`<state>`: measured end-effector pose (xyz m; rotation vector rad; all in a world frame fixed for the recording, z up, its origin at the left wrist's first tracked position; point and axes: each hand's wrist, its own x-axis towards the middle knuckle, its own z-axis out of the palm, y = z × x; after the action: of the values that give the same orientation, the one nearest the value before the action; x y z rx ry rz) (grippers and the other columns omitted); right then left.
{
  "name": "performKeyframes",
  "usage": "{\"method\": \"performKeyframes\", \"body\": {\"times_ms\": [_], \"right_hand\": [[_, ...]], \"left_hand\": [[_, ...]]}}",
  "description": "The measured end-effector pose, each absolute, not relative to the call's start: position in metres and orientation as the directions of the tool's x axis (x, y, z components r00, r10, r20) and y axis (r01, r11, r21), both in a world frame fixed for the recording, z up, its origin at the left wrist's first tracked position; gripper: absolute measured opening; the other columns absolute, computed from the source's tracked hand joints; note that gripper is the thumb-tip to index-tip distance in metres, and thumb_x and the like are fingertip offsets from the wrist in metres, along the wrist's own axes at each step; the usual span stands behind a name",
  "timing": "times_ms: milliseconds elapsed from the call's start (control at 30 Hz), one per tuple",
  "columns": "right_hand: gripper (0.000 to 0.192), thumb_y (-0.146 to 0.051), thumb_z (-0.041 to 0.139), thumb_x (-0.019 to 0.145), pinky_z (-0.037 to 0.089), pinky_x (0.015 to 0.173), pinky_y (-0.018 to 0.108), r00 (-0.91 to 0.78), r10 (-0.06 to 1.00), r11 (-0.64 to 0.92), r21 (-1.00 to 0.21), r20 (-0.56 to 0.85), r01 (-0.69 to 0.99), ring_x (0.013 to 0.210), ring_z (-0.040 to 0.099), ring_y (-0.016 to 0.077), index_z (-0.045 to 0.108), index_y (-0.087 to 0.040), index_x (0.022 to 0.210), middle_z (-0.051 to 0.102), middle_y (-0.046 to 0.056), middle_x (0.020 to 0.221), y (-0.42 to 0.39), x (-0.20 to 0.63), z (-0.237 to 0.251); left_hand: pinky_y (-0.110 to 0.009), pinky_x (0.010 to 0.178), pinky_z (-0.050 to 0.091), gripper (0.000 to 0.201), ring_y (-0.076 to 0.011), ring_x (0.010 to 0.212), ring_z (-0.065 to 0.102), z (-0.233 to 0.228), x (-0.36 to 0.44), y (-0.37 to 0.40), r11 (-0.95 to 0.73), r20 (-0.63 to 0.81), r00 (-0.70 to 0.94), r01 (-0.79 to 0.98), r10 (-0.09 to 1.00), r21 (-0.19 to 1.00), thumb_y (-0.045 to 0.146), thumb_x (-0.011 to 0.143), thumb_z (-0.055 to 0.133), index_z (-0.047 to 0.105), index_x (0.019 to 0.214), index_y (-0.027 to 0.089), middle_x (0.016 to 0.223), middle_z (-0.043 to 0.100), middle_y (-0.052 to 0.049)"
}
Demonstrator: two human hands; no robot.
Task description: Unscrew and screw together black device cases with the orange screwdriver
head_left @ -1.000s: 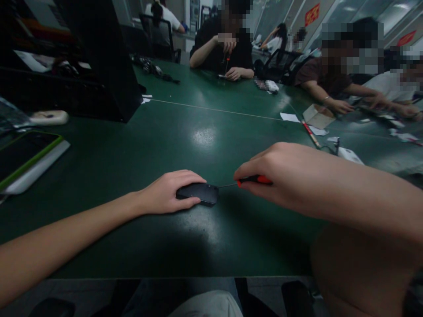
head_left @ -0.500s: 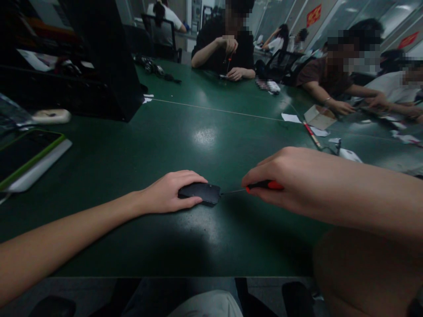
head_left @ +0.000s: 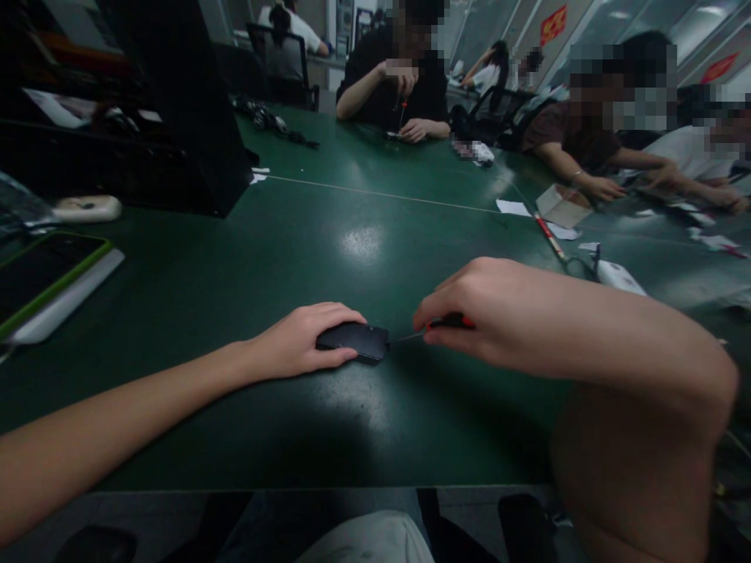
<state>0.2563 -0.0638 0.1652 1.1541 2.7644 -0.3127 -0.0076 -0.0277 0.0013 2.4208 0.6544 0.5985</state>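
Observation:
A small black plastic case (head_left: 367,341) lies on the green tabletop in front of me. My left hand (head_left: 314,336) is closed around its left end, thumb on the near side and fingers along the far side. From the right, my right hand (head_left: 469,305) grips a screwdriver (head_left: 453,321) with a red and black handle. Its thin shaft points left, and the tip meets or nearly meets the right end of the case. Whether the tip is inside the case cannot be made out. My palm hides the back of the handle.
Left on the green table (head_left: 205,274) are a green-edged phone (head_left: 50,266), a white oval item (head_left: 88,208) and a black stand (head_left: 176,117). Across, a person (head_left: 393,86) holds another screwdriver. Rightward lie an open box (head_left: 563,206), paper (head_left: 513,207) and a red-and-tan stick (head_left: 548,236).
My right hand has shifted left with the screwdriver, closer to the case, and its wrist is more bent. My left hand and the case have stayed nearly in place.

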Motion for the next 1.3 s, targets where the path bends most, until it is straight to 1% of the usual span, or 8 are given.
{"method": "performKeyframes", "body": {"times_ms": [367,533,600,733,900,1000,1133,1300], "right_hand": [[0.035,-0.045,0.06,0.095,0.053,0.087,0.03,-0.602,0.727,0.314,-0.619,-0.331,0.72,0.098,0.071,0.0181,0.078,-0.02,0.113,0.078,0.005,0.11,-0.053,0.31,0.122],[0.05,-0.054,0.062,0.091,0.038,0.052,0.024,-0.553,0.722,0.096,-0.732,-0.415,0.674,0.056,0.054,0.0093,0.076,-0.012,0.114,0.071,0.002,0.076,-0.038,0.33,0.08],[0.049,-0.054,0.063,0.091,0.039,0.053,0.024,-0.573,0.727,0.13,-0.742,-0.379,0.657,0.059,0.056,0.0096,0.076,-0.012,0.112,0.072,0.003,0.078,-0.04,0.33,0.079],[0.033,-0.042,0.061,0.097,0.049,0.08,0.025,-0.636,0.758,0.433,-0.62,-0.142,0.655,0.089,0.069,0.0144,0.077,-0.017,0.11,0.077,0.007,0.102,-0.067,0.315,0.101],[0.027,-0.028,0.052,0.101,0.039,0.059,0.026,-0.636,0.771,0.626,-0.214,0.024,0.75,0.066,0.062,0.0125,0.077,-0.023,0.108,0.07,0.004,0.081,-0.111,0.293,0.117],[0.028,-0.028,0.05,0.1,0.034,0.054,0.027,-0.636,0.77,0.635,-0.153,0.046,0.757,0.058,0.057,0.012,0.077,-0.024,0.108,0.066,0.002,0.076,-0.119,0.29,0.116],[0.028,-0.028,0.05,0.101,0.046,0.069,0.026,-0.594,0.803,0.525,-0.42,-0.043,0.74,0.075,0.067,0.0136,0.078,-0.022,0.102,0.075,0.004,0.09,-0.105,0.296,0.115],[0.033,-0.045,0.059,0.097,0.051,0.078,0.027,-0.527,0.801,0.177,-0.729,-0.285,0.662,0.087,0.07,0.0166,0.079,-0.02,0.105,0.079,0.004,0.1,-0.07,0.314,0.096]], "left_hand": [[-0.036,0.092,0.051,0.037,-0.0246,0.108,0.065,0.003,-0.005,-0.029,-0.728,0.268,0.782,0.314,0.562,0.61,0.04,0.097,0.061,0.061,0.127,0.019,0.12,0.068,-0.01],[-0.034,0.093,0.05,0.034,-0.0241,0.109,0.064,0.002,-0.007,-0.029,-0.725,0.244,0.788,0.333,0.565,0.602,0.039,0.098,0.06,0.06,0.127,0.022,0.12,0.067,-0.008],[-0.034,0.093,0.049,0.034,-0.0239,0.11,0.064,0.002,-0.007,-0.028,-0.729,0.241,0.788,0.342,0.566,0.593,0.038,0.098,0.06,0.06,0.128,0.022,0.121,0.067,-0.008],[-0.033,0.091,0.05,0.034,-0.0239,0.107,0.065,0.002,-0.007,-0.028,-0.731,0.24,0.786,0.351,0.569,0.585,0.039,0.097,0.059,0.061,0.126,0.021,0.118,0.068,-0.008],[-0.034,0.092,0.051,0.035,-0.0248,0.108,0.065,0.003,-0.007,-0.028,-0.736,0.242,0.793,0.341,0.559,0.585,0.04,0.097,0.06,0.061,0.126,0.021,0.119,0.068,-0.009],[-0.035,0.093,0.051,0.034,-0.0248,0.108,0.065,0.003,-0.007,-0.028,-0.735,0.244,0.792,0.337,0.559,0.589,0.04,0.098,0.06,0.061,0.125,0.02,0.118,0.068,-0.01],[-0.033,0.092,0.051,0.033,-0.0238,0.106,0.066,0.002,-0.008,-0.027,-0.74,0.26,0.789,0.329,0.557,0.587,0.04,0.097,0.061,0.061,0.124,0.02,0.116,0.069,-0.008],[-0.031,0.09,0.051,0.033,-0.0241,0.107,0.067,0.0,-0.01,-0.028,-0.733,0.237,0.782,0.366,0.576,0.574,0.04,0.097,0.061,0.06,0.124,0.02,0.117,0.069,-0.009]]}}
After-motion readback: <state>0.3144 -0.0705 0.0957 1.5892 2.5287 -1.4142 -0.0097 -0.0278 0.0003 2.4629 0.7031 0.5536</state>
